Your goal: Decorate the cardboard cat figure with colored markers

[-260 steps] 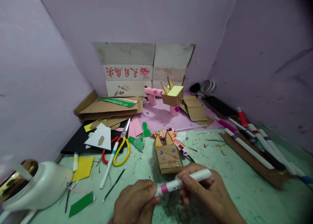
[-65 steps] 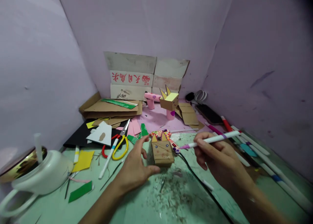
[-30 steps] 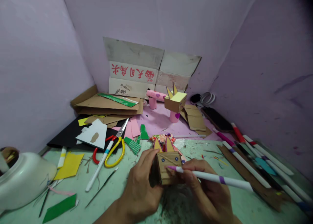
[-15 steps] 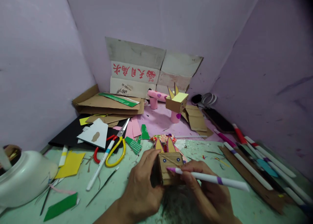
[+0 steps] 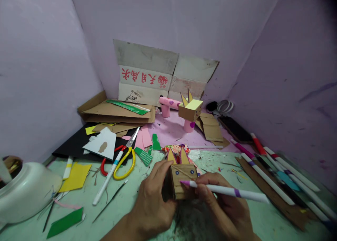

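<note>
My left hand (image 5: 156,197) grips the left side of a small cardboard box (image 5: 181,192) near the table's front. Two pointed yellow ears (image 5: 184,156) with purple edges rise from the box, and two round blue-and-dark eyes are on its front face. Pinched in my right hand (image 5: 223,202) is a white marker (image 5: 239,193) with a purple band. Its purple tip touches, or nearly touches, the box front below the eyes. Behind stands a pink figure (image 5: 172,102) with purple spots and a similar eared box head (image 5: 188,112).
Red-and-yellow scissors (image 5: 123,165) and a white marker (image 5: 107,181) lie left, among paper scraps. A white pot-like container (image 5: 28,188) is at far left. Several markers (image 5: 268,179) rest on a cardboard strip at right, near a phone (image 5: 235,129). Cardboard sheets (image 5: 118,114) are stacked behind.
Almost nothing differs. The purple marker has shifted very slightly in my right hand; my left hand and the box keep their places.
</note>
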`<state>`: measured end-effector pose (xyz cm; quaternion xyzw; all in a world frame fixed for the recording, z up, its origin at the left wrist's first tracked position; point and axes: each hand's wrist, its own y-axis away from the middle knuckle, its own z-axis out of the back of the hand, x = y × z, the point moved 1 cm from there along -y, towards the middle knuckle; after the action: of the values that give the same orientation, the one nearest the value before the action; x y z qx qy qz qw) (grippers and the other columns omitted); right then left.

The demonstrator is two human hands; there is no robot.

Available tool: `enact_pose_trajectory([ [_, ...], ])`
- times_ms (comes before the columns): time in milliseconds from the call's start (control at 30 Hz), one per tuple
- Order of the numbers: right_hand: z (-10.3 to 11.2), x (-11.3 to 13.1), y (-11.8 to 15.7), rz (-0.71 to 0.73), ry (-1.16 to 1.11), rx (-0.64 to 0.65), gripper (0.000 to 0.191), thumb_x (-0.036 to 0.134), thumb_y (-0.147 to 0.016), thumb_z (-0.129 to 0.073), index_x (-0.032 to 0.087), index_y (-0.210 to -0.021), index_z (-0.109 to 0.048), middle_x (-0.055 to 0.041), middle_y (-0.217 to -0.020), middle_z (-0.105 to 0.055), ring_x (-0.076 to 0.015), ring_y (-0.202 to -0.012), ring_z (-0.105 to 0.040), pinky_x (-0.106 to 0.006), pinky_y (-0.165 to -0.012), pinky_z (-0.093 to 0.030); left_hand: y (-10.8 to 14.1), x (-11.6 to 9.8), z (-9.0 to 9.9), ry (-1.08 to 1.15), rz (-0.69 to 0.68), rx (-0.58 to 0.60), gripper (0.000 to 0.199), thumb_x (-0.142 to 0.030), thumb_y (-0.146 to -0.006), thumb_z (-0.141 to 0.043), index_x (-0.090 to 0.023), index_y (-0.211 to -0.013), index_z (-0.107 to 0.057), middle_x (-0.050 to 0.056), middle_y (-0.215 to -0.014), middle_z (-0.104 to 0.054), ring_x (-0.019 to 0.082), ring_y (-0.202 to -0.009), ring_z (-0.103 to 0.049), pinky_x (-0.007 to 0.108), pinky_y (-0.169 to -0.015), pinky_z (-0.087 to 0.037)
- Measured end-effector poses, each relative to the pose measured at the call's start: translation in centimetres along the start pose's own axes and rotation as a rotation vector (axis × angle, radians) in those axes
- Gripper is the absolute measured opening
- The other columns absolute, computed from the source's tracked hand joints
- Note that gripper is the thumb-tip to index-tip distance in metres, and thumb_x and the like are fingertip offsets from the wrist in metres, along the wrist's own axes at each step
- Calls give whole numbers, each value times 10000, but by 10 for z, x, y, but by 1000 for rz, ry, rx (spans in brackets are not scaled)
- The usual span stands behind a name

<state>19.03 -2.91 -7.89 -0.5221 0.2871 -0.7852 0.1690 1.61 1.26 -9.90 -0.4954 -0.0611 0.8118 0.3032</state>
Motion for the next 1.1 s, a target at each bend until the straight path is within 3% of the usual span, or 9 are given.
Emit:
enact_pose_trajectory([
  [133, -2, 0, 0, -8, 5, 31, 129, 163, -933, -525, 257, -950, -612, 26, -724, -613, -106, -581, -561, -177, -501, -442, 1, 0, 0, 4, 5, -4, 762, -15, -648, -577, -291, -1328, -372, 33, -1301, -492, 212, -1218, -503, 329, -1038, -446],
  [367, -9, 4, 4, -84, -76, -128, 142, 276, -948, -540, 225, -878, -653, -4, -704, -610, -130, -589, -545, -226, -516, -427, 1, -1, 1, 4, 5, -2, 764, -11, -648, -569, -275, -1336, -368, 58, -1313, -489, 238, -1222, -506, 365, -1028, -461],
  [667, -9, 5, 3, -78, -94, -97, 145, 271, -953, -526, 234, -878, -645, 3, -682, -601, -127, -555, -518, -231, -480, -391, 0, 0, 0, -3, 16, -11, 715, -37, -679, -577, -251, -1334, -384, 73, -1320, -491, 238, -1228, -506, 361, -1032, -461],
  [900, 10, 6, 2, -112, -21, -308, 170, 253, -921, -563, 218, -773, -639, 6, -640, -545, -141, -583, -508, -242, -515, -390, 0, 0, 0, -28, 31, -2, 691, -64, -688, -620, -216, -1321, -388, 101, -1301, -495, 258, -1200, -523, 405, -1010, -478],
  [1100, 12, 7, 6, -80, -5, -231, 178, 236, -927, -534, 210, -773, -618, 3, -618, -547, -133, -519, -478, -251, -459, -340, 0, -2, 1, -14, 23, -6, 617, -151, -764, -647, -247, -1313, -381, 90, -1283, -507, 243, -1180, -539, 396, -997, -490],
])
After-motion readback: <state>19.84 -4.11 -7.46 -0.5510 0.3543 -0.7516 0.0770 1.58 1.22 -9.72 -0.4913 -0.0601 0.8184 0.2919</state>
